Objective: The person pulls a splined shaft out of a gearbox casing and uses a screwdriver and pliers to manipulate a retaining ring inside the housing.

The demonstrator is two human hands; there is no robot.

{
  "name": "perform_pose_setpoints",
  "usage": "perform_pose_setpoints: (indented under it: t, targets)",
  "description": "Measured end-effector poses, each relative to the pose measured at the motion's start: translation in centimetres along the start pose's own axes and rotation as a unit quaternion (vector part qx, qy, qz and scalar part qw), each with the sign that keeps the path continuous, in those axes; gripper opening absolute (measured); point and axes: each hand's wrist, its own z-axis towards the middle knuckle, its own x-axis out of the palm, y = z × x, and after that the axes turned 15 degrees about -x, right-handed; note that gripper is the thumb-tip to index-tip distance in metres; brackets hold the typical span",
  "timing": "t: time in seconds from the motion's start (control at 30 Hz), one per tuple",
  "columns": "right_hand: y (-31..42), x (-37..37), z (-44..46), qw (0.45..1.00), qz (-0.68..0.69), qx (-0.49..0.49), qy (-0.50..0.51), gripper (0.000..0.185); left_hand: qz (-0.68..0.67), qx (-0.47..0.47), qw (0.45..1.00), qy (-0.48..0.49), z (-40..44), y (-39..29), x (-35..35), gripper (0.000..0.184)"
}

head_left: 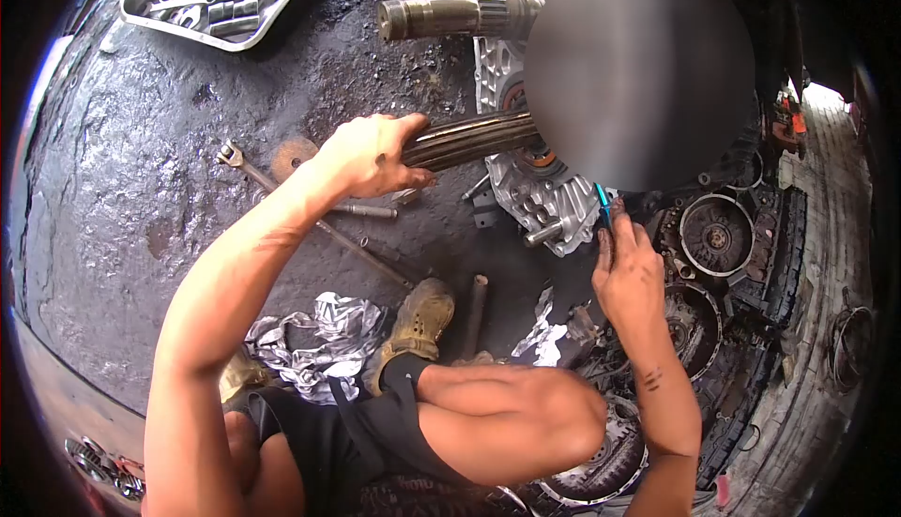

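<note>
My left hand [375,156] is wrapped round the end of a dark splined shaft [479,137], thumb on top and fingers below. The shaft runs right, towards a grey cast-metal gear housing [554,207], and a round blurred patch covers its far end. My right hand [627,252] pinches a thin teal-blue stick-like tool [603,200] beside the housing's lower right edge. The tool points up to the rim of the blur, so its tip and kind cannot be made out. Above the held shaft, a thicker steel shaft [441,18] sticks out from the housing.
A metal tray [235,45] of wrenches and sockets lies at top left. On the oily floor are a long bar [347,243], a rusty disc [293,156], a short rod [477,306] and crumpled rags [324,329]. Greasy round housings [717,234] line the right side.
</note>
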Motion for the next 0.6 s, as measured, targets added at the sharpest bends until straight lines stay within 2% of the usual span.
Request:
perform_pose_setpoints:
  t: [0.1,0.3,0.4,0.53,0.6]
  targets:
    - [0.2,1.4,-0.6,1.0,0.011,0.015,-0.02,0.041,-0.001,-0.029,0.999,0.034,-0.2,-0.7,-0.7,0.065]
    - [0.0,0.9,-0.5,0.999,-0.015,0.016,-0.032,0.043,-0.005,-0.026,1.0,0.014,-0.2,-0.5,-0.4,0.065]
    - [-0.3,-2.4,1.0,0.992,-0.1,-0.011,0.079,0.046,-0.006,-0.029,0.999,0.018,-0.1,-0.6,-0.3,0.065]
    - [-1.0,-5.9,2.6,0.974,-0.161,-0.095,0.126,0.041,0.01,-0.045,0.998,0.038,-0.2,-1.3,-0.6,0.064]
    - [-0.4,-6.4,2.9,0.977,-0.158,-0.1,0.103,0.043,0.042,-0.06,0.997,0.017,-0.5,-1.0,-0.5,0.062]
